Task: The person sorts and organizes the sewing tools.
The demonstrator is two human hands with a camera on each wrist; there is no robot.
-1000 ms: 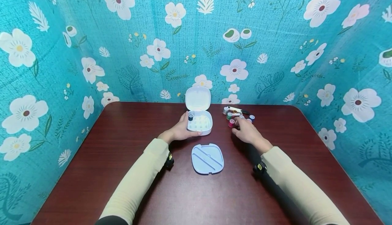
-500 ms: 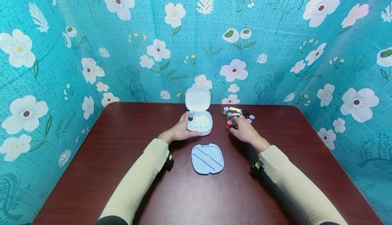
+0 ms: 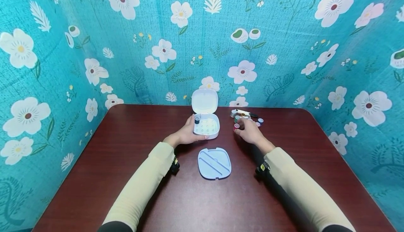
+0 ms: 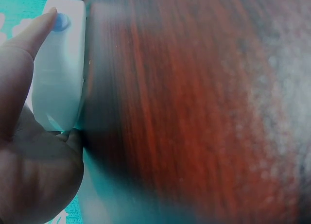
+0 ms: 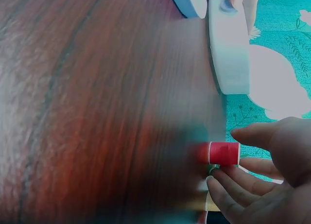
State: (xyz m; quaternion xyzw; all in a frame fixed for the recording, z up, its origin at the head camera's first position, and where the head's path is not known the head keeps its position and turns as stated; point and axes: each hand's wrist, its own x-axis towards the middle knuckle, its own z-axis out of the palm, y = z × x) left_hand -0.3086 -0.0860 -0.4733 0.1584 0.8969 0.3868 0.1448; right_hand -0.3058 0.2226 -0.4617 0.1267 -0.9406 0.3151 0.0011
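Observation:
My left hand holds the side of a white hinged box, its thumb at the round front button. The box lid stands raised. One dark thread spool sits in the back left corner, among rows of small pegs. My right hand is around a red thread spool that stands on the table. In the right wrist view the thumb is slightly apart from this spool and the other fingers lie close beside it; whether they touch is unclear.
Around the right hand lie a grey spool, a green spool, a blue spool and a slim white-and-black tool. A pale blue tray with diagonal ridges lies in front of the box. A floral curtain encloses the table.
My right hand has moved slightly left, and the red spool has shifted a little left, apart from the other spools. The left hand and box have stayed put.

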